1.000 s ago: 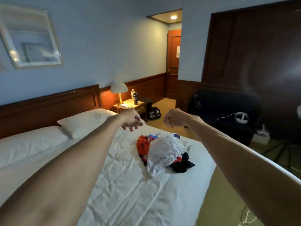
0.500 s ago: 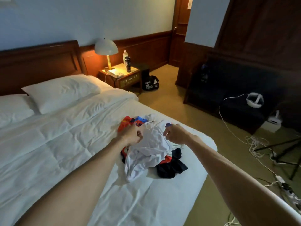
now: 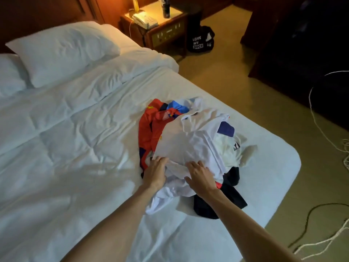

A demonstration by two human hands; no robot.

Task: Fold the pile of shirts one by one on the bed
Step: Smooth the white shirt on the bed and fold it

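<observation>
A crumpled pile of shirts lies on the white bed (image 3: 71, 133) near its right edge. On top is a white shirt (image 3: 190, 140); an orange-red shirt (image 3: 149, 127) sticks out on the left and a black one (image 3: 219, 201) at the near right. My left hand (image 3: 155, 170) rests on the near left edge of the white shirt, fingers spread over the cloth. My right hand (image 3: 201, 174) lies beside it on the same shirt, fingers straight and pressing down.
Two white pillows (image 3: 62, 52) lie at the head of the bed. A nightstand (image 3: 160, 25) with a phone and a dark can stands beyond; a black bag (image 3: 200, 42) sits beside it. Cables (image 3: 321, 133) trail over the carpet on the right.
My view tilted down toward the bed. Both hands came down from the air, reached the pile and now lie on the near edge of the white shirt.
</observation>
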